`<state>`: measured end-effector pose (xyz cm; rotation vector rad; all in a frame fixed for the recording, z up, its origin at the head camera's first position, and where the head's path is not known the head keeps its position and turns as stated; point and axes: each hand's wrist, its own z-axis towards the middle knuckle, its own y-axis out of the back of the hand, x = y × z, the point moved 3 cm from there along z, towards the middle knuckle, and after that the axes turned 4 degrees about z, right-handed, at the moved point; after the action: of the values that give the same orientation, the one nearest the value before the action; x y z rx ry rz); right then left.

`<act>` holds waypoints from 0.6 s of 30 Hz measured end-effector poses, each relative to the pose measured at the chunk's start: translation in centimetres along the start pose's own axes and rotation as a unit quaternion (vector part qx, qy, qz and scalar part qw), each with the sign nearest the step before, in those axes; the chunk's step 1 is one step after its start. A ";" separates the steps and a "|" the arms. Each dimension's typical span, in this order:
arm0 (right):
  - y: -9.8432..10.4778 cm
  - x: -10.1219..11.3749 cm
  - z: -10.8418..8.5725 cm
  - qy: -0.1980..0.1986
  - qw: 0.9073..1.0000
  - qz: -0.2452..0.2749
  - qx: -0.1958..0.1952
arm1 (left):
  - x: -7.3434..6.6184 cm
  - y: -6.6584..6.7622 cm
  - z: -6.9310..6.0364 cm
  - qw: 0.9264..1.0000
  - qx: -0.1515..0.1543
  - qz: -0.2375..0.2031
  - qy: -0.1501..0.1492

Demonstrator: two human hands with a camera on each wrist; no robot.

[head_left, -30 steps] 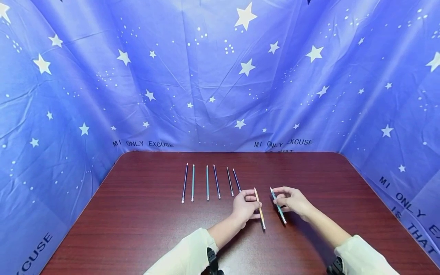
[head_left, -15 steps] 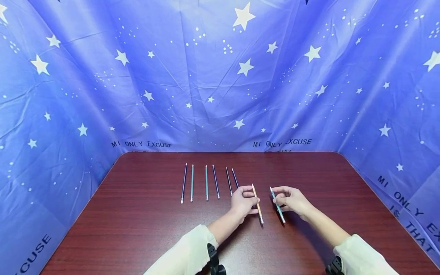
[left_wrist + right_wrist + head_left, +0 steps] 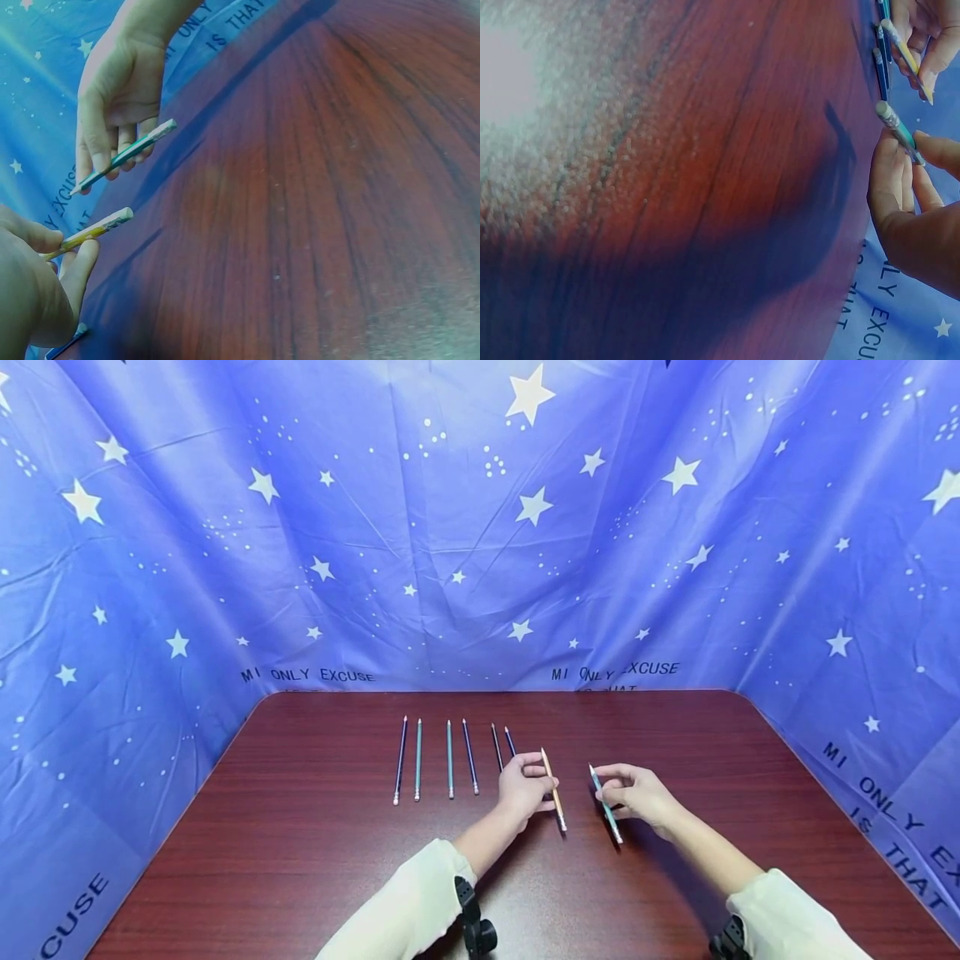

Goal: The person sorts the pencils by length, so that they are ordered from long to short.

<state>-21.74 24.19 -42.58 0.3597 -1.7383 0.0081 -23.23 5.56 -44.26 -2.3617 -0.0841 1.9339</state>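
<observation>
My left hand pinches a yellow pencil between thumb and fingers, its sharpened tip pointing away and its eraser end toward me. To the right, a teal pencil is held the same way by my right hand. Both pencils are raised over the table, as the shadow under the teal pencil in the left wrist view suggests. Beyond the left hand lie a black pencil and a dark blue pencil, their lower ends hidden behind that hand.
Left of the hands, several pencils lie in a spaced row, tips away: a dark blue one, two teal ones and another blue one. The dark red wooden table is bordered by a blue star-printed curtain.
My left hand has moved away from me and slightly left with the yellow pencil, now covering the lower ends of two lying pencils. The right hand and teal pencil have stayed nearly still.
</observation>
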 end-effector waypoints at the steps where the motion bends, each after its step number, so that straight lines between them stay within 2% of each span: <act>1: 0.0 0.0 0.0 0.000 1.000 0.002 0.001 | -0.1 0.0 0.1 1.000 -0.002 0.002 -0.001; 18: -0.1 0.1 0.3 -0.002 1.000 0.000 -0.001 | -0.8 -0.1 2.5 0.999 -0.031 0.009 -0.006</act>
<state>-22.05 23.99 -42.58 0.3588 -1.7419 0.0047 -25.86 5.61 -43.92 -2.3977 -0.1268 1.9808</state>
